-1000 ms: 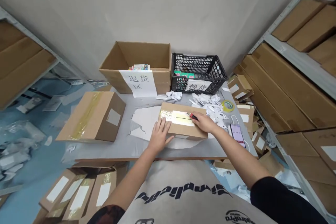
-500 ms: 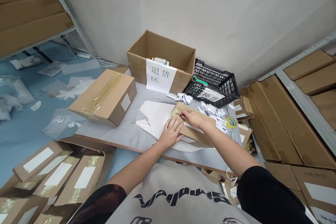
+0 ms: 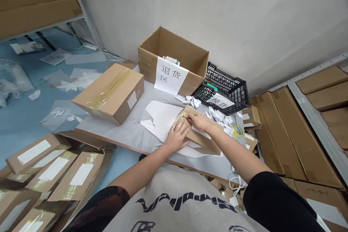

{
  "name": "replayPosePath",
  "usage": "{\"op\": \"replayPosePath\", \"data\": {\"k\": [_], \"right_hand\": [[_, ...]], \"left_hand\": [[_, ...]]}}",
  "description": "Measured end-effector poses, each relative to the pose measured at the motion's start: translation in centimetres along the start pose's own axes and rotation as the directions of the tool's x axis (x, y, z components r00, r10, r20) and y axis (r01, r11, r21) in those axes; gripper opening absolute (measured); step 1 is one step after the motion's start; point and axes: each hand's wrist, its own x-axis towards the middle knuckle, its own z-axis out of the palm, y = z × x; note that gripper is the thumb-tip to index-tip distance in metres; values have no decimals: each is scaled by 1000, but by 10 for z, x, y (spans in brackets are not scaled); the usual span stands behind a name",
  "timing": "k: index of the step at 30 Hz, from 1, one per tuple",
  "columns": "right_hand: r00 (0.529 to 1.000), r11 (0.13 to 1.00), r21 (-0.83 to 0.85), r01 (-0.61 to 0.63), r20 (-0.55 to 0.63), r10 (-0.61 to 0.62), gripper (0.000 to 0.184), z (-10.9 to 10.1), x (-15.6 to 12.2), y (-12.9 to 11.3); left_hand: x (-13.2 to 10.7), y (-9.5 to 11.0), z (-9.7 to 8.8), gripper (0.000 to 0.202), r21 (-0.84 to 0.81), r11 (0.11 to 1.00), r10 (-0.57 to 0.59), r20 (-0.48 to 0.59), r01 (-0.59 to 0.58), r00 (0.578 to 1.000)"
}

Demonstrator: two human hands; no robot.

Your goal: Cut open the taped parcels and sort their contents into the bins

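Can't make out the blade of the red-tipped tool (image 3: 187, 117), mostly buried in the right hand (image 3: 199, 121). Can't see the near corner of the small box (image 3: 206, 143) under the left hand (image 3: 178, 136). Can't tell the contents of the open carton (image 3: 148, 67) at the far edge of the table (image 3: 130, 134).

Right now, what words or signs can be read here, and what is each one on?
"退货区": white sheet on the open carton.
"换货": smaller white sheet on the black crate.
"Simplicity", upside down, likely: the person's shirt.
White labels on the floor parcels: too blurred to read.
Red cutter in the right hand, parcel under the left hand: no readable text.
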Motion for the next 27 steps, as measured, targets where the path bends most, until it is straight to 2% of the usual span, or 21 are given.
{"op": "replayPosePath", "data": {"k": [10,27], "right_hand": [[996,1000,16,20,83,-21,41,-12,7,2],[986,998,-62,-25,164,35,41,-13,-4,0]], "left_hand": [[0,1,-1,71,24,1000,-15,2,15,1000],[-2,4,-3,73,10,999,-38,12,38,999]]}}
